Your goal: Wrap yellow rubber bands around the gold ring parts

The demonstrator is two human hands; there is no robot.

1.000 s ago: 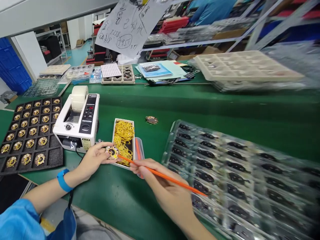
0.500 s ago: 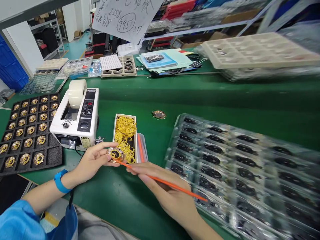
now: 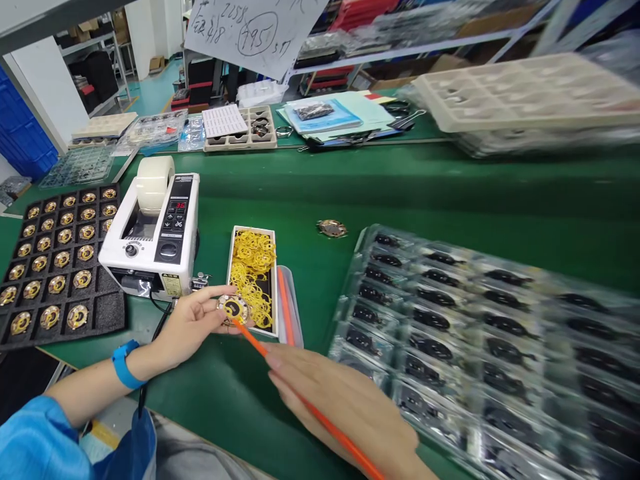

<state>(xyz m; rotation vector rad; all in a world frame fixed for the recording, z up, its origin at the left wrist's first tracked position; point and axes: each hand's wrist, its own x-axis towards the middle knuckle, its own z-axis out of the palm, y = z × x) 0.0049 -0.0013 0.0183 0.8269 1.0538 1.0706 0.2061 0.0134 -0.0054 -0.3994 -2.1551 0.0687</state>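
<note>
Between the fingers of my left hand (image 3: 193, 323) is a small round metal part (image 3: 234, 308), gold and silver with a yellow ring and a dark centre. My right hand (image 3: 345, 397) grips a thin orange stick (image 3: 320, 417), its tip touching the lower right of the round part. Just beyond the part stands a white box (image 3: 275, 267) of thin yellow rings (image 3: 253, 250). Beside that box lies a clear lidded case (image 3: 295, 320) with an orange strip in it. A similar round part (image 3: 332, 228) rests alone on the green table.
A white tape dispenser (image 3: 183, 233) stands at left, next to a black foam tray (image 3: 107, 307) of round parts. Stacked clear trays (image 3: 345, 320) of black pieces fill the right. Papers (image 3: 370, 117) and beige trays (image 3: 500, 120) line the back ledge.
My right hand has turned, so the orange stick now points more steeply down toward me. The left hand keeps the round part almost in place. The view has shifted slightly.
</note>
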